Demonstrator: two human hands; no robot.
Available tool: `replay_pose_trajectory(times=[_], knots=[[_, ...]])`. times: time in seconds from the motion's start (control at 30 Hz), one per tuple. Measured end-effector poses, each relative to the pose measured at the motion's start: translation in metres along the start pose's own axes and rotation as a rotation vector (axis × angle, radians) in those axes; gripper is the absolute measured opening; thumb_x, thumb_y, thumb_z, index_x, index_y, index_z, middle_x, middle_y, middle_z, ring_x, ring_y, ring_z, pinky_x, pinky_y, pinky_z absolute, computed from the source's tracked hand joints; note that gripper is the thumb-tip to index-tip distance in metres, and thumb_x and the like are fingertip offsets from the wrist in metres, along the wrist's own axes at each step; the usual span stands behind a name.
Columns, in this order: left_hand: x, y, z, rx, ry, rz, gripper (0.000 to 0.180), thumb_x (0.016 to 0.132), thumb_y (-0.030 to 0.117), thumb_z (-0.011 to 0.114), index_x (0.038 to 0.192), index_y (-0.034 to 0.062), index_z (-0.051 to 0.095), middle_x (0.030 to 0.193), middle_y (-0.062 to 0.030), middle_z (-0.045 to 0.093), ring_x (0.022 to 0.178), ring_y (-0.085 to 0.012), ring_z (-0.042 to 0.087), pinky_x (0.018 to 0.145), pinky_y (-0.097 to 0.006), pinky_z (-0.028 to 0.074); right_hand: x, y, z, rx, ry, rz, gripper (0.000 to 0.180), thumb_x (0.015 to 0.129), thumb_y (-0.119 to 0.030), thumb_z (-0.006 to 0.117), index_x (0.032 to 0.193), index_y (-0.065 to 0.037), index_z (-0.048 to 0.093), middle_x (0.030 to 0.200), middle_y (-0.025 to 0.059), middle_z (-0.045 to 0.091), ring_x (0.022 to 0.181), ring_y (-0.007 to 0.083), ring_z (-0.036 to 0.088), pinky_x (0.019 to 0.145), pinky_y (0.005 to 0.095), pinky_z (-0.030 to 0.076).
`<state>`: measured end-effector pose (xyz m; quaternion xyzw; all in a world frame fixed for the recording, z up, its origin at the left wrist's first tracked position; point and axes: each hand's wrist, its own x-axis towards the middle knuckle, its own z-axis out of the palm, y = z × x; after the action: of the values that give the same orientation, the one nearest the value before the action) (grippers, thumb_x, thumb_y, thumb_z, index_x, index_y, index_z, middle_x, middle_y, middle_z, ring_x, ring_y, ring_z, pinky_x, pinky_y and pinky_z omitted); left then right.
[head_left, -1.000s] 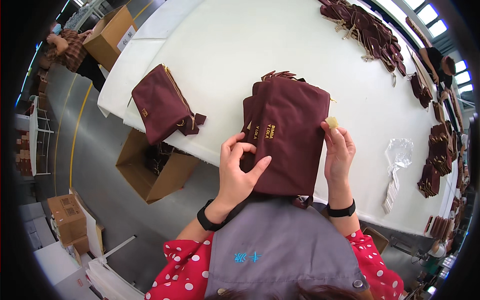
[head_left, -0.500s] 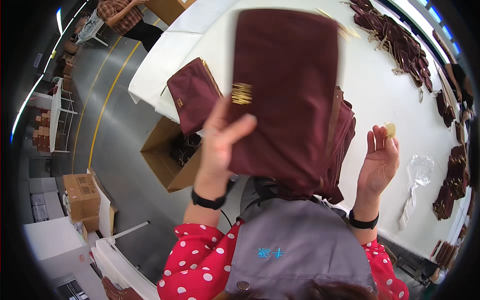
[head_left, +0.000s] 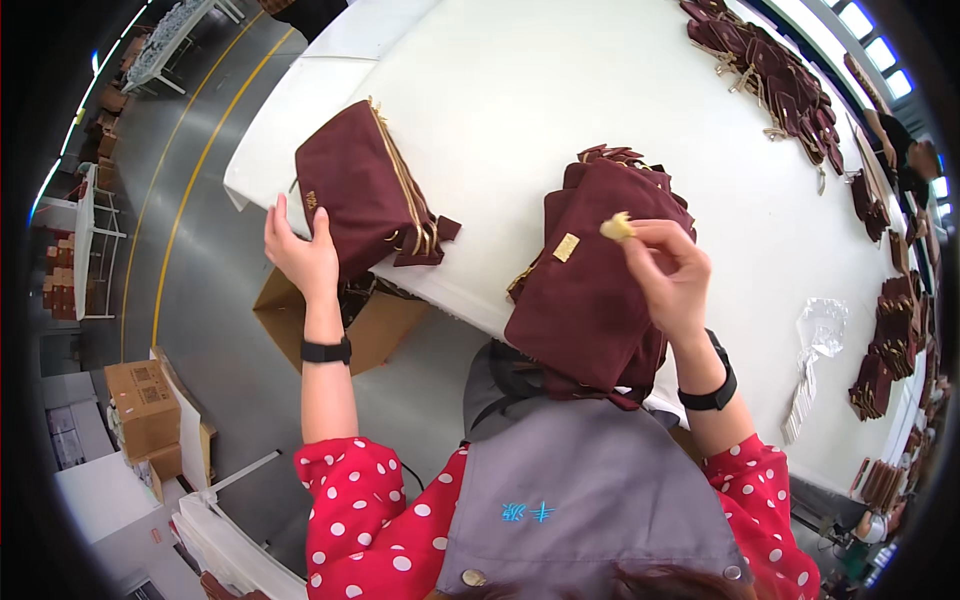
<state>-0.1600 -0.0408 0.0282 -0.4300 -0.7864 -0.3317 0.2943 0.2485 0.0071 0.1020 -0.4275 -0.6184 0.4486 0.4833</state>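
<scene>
My left hand (head_left: 304,258) is at the near left corner of a stack of burgundy zip pouches (head_left: 350,170). Its fingers are spread, with the thumb against the top pouch; nothing is gripped. Gold-coloured zips run along the stack's right side, and small gold lettering marks the top pouch. In front of me lies a second pile of burgundy pouches (head_left: 590,290), its top one bearing a gold rectangular patch (head_left: 566,247). Over that pile, my right hand (head_left: 672,275) pinches a small, crumpled, pale yellow piece (head_left: 618,227) between thumb and fingertips; its material is unclear.
Both piles are on a white table (head_left: 480,120). Below its left edge stands an open cardboard box (head_left: 385,325) with dark contents. Many burgundy pieces (head_left: 765,75) lie along the far right, and a clear plastic bag (head_left: 822,325) lies right of me. Yellow lines mark the grey floor.
The burgundy pouch held up by my left hand is now down on the left stack, and that hand is spread beside it. My right hand has moved left over the middle pile, still pinching the yellow piece.
</scene>
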Motion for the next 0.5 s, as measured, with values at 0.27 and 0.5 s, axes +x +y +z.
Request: replay_pose_trajectory(times=[0.27, 0.5], knots=[[-0.08, 0.171, -0.081, -0.999, -1.12, -0.277, 0.029, 0.088, 0.017, 0.074, 0.11, 0.0005, 0.066, 0.084, 0.0001, 0.065, 0.073, -0.0072, 0.059, 0.068, -0.023, 0.048, 0.019, 0.0, 0.017, -0.625, -0.116, -0.444, 0.005, 0.076, -0.003, 0.069, 0.08, -0.005, 0.067, 0.087, 0.0021, 0.07, 0.069, 0.0172, 0.069, 0.058, 0.0269, 0.054], [-0.088, 0.19, -0.089, -1.476, -1.217, -0.761, 0.027, 0.092, 0.01, 0.069, 0.114, -0.0053, 0.064, 0.084, 0.0006, 0.064, 0.074, -0.0028, 0.057, 0.069, -0.019, 0.047, -0.004, -0.011, 0.03, -0.777, -0.07, -0.56, 0.009, 0.073, -0.003, 0.071, 0.078, -0.006, 0.064, 0.082, 0.0011, 0.067, 0.067, 0.0182, 0.066, 0.058, 0.0285, 0.052]])
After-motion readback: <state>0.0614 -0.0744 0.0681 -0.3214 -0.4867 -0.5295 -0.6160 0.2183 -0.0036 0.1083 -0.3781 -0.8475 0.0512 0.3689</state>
